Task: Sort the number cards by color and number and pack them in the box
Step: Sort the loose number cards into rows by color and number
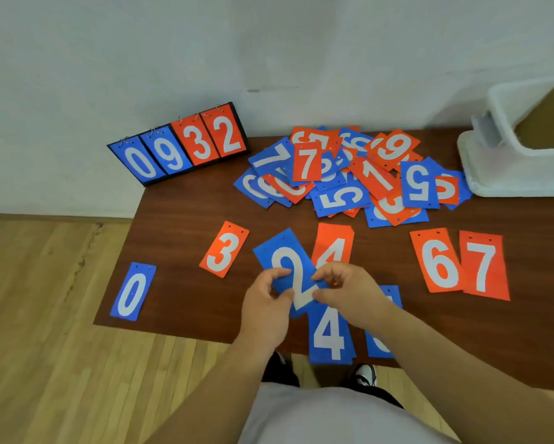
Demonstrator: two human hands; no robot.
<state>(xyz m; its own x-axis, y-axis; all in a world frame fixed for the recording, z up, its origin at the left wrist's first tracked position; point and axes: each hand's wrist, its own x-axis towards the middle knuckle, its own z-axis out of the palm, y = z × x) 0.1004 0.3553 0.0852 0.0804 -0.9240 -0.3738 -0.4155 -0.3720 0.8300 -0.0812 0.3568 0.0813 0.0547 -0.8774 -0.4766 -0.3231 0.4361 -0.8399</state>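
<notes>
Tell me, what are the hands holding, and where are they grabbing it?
Both hands hold the blue 2 card. The left hand pinches its left edge and the right hand pinches its right edge, both on the lower half.

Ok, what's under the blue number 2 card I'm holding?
The blue 2 card, pinched by left hand and right hand, overlaps an orange 4 card and a blue 4 card; their covered corners are hidden.

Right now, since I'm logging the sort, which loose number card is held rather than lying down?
The blue 2: left hand and right hand both pinch it; the rest lie on the table.
</notes>
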